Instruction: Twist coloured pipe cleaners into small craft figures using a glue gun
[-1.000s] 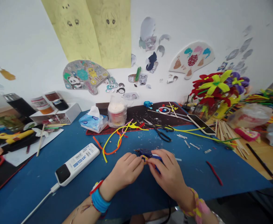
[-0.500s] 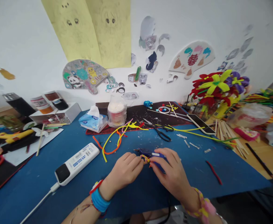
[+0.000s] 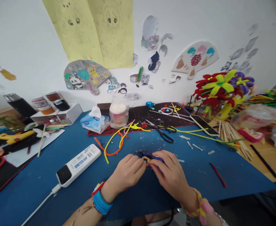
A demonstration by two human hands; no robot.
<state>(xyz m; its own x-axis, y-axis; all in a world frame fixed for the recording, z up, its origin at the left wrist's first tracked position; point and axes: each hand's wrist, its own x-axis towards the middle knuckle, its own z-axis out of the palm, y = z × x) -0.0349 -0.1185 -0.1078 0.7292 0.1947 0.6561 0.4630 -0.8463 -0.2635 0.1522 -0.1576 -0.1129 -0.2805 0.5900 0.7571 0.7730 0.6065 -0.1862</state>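
My left hand (image 3: pixel 129 171) is closed, its thumb and fingers pinching one end of a small twisted yellow and orange pipe cleaner piece (image 3: pixel 146 159). At the other end, the fingertips of my right hand (image 3: pixel 170 172) pinch the same piece. Most of it is hidden by my fingers. Just behind lies a dark blue glue gun (image 3: pixel 148 153) with its nozzle to the left; my right hand covers much of its body. Past it, yellow pipe cleaners (image 3: pixel 109 142) and an orange pipe cleaner (image 3: pixel 115 153) lie curled on the blue mat (image 3: pixel 81 191).
Black-handled scissors (image 3: pixel 163 135) lie beyond the hands. A white power bank (image 3: pixel 78 164) with a cable is to the left, near a tissue pack (image 3: pixel 94 122). A red pipe cleaner (image 3: pixel 218 175), a phone (image 3: pixel 203 125) and a vase of pipe cleaner flowers (image 3: pixel 219 86) stand or lie right.
My right hand has shifted slightly left and closer to my left hand, covering more of the pipe cleaner piece. The left hand stays nearly in place.
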